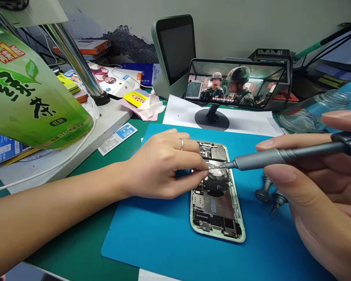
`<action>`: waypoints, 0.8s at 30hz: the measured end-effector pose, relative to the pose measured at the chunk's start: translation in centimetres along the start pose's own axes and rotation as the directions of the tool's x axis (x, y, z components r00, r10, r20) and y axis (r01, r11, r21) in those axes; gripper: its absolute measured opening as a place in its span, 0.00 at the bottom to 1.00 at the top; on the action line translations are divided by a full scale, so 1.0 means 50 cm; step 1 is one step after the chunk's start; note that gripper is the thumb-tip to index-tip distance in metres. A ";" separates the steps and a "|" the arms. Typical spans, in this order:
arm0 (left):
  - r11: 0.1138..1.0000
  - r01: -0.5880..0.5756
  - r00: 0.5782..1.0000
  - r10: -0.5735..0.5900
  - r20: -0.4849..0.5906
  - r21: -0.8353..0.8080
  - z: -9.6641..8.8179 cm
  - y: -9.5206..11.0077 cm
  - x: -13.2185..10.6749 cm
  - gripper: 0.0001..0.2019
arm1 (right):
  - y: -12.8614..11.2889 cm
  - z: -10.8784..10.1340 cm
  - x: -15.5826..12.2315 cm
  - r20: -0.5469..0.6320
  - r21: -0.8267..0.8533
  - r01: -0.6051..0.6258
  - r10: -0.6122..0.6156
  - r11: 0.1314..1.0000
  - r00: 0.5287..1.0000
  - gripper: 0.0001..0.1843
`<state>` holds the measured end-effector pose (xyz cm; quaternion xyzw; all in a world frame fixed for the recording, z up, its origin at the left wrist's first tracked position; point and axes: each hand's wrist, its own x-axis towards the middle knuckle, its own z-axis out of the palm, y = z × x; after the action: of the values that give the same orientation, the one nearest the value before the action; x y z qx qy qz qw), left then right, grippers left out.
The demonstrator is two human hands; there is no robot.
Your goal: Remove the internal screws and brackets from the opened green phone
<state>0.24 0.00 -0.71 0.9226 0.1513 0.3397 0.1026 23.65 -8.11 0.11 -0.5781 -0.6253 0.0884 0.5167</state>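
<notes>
An opened smartphone (218,210) with a pale green frame lies on the blue mat, its inner parts bare. A part near its bottom is labelled "Taptic Engine". My right hand (318,183) holds a grey precision screwdriver (260,159) nearly level, its thin bit pointing left over the phone. My left hand (169,164), a ring on one finger, reaches over the phone's left edge. Its thumb and forefinger are pinched together at the screwdriver's tip; whatever is between them is hidden. Beneath the bit sits a round black piece (216,184) with a shiny silver area above it.
Two more screwdriver tools (263,192) lie on the blue mat (152,234), partly behind my right hand. Behind stand a phone on a stand (236,84) playing video, a smart display (175,50) and a glass jar (304,111). A green tea bottle (38,89) and lamp pole (76,58) stand left.
</notes>
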 end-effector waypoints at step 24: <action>1.000 0.005 1.000 -0.004 0.030 -0.020 0.002 -0.006 -0.006 0.08 | -0.001 -0.006 0.000 0.009 -0.060 0.152 -0.152 0.987 0.988 0.36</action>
<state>0.03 0.17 -1.05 0.9262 0.1483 0.3271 0.1151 23.84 -8.30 0.29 -0.5439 -0.6709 0.0312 0.5031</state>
